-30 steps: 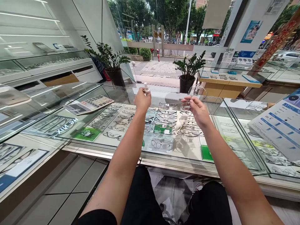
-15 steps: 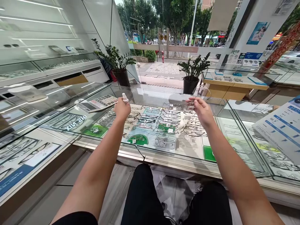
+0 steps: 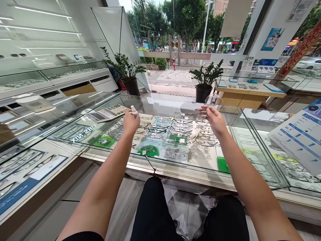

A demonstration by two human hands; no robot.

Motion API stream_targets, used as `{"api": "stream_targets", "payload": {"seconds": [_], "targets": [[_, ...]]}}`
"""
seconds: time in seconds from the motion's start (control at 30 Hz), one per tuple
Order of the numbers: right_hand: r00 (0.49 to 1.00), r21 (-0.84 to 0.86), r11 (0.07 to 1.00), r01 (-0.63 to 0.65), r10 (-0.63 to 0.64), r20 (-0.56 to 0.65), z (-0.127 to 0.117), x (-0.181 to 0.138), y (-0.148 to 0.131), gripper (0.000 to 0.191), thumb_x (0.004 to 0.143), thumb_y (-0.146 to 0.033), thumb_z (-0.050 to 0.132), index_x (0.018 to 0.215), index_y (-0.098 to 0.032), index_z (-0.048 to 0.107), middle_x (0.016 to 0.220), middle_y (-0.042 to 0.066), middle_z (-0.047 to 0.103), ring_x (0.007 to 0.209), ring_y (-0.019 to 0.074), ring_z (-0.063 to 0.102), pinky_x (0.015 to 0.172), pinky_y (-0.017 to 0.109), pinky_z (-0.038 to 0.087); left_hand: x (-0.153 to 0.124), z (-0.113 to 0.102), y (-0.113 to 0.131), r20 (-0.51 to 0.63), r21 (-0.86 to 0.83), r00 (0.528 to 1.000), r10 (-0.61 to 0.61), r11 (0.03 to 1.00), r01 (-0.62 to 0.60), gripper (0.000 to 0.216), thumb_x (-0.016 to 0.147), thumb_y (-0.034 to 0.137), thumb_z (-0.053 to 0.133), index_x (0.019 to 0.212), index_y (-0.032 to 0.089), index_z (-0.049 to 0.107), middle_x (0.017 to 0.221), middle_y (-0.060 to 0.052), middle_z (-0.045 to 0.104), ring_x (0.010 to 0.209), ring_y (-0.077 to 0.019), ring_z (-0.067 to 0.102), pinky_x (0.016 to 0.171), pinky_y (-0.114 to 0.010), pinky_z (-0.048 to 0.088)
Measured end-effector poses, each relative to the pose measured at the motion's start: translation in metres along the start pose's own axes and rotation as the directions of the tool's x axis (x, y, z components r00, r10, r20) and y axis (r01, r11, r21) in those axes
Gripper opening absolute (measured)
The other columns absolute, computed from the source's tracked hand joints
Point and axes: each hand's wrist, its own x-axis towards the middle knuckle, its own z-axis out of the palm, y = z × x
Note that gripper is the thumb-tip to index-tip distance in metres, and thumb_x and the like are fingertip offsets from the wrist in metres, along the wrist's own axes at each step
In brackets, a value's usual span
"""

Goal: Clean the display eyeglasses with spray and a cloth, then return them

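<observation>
My left hand (image 3: 130, 122) is closed round a small white spray bottle (image 3: 134, 110), its nozzle poking up above my fingers, low over the glass counter (image 3: 160, 103) beside a calculator. My right hand (image 3: 214, 119) pinches a pair of clear-framed glasses (image 3: 210, 102) by the frame, held up above the counter's middle. Both arms stretch forward over my knees.
A calculator (image 3: 106, 112) lies on the glass at the left. Under the glass sit several rows of spectacles (image 3: 175, 129) and green cards. A printed sheet (image 3: 298, 137) lies at the right. Two potted plants (image 3: 205, 80) stand beyond the counter. More glass cases run along the left.
My left hand has swung left and down with the bottle, from beside the glasses to near the calculator. My right hand has kept the glasses almost in place.
</observation>
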Motion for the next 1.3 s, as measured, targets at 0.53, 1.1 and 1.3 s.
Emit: {"api": "stream_targets", "payload": {"seconds": [0.53, 1.1, 1.3], "targets": [[0.999, -0.017, 0.999, 0.041, -0.042, -0.026, -0.017, 0.011, 0.009, 0.048, 0.092, -0.075, 0.083, 0.118, -0.034, 0.081, 0.128, 0.003, 0.086, 0.109, 0.0214, 0.078, 0.096, 0.038, 0.061, -0.154, 0.039, 0.182, 0.453, -0.208, 0.563, 0.691, 0.696, -0.687, 0.026, 0.101, 0.045, 0.071, 0.089, 0.022, 0.072, 0.101, -0.016, 0.082, 0.102, -0.0396, 0.075, 0.097, -0.048, 0.052], [0.991, -0.048, 0.996, 0.074, -0.079, -0.107, -0.020, 0.013, 0.003, 0.049, 0.093, -0.077, 0.080, 0.117, -0.034, 0.079, 0.126, 0.005, 0.086, 0.114, 0.0232, 0.077, 0.097, 0.039, 0.063, -0.118, 0.082, 0.195, 0.520, -0.556, 0.690, 0.503, 0.813, -0.173, 0.016, 0.086, 0.025, 0.071, 0.100, 0.023, 0.078, 0.097, -0.008, 0.082, 0.098, -0.0313, 0.074, 0.093, -0.040, 0.058], [0.992, -0.041, 0.995, 0.087, -0.091, -0.091, -0.015, 0.009, -0.002, 0.046, 0.094, -0.075, 0.080, 0.116, -0.035, 0.080, 0.125, 0.004, 0.086, 0.115, 0.0244, 0.078, 0.099, 0.041, 0.063, -0.107, 0.088, 0.188, 0.630, -0.769, 0.618, 0.470, 0.492, 0.409, 0.015, 0.080, 0.022, 0.067, 0.088, 0.018, 0.078, 0.080, -0.003, 0.078, 0.072, -0.0196, 0.068, 0.076, -0.031, 0.059]]}}
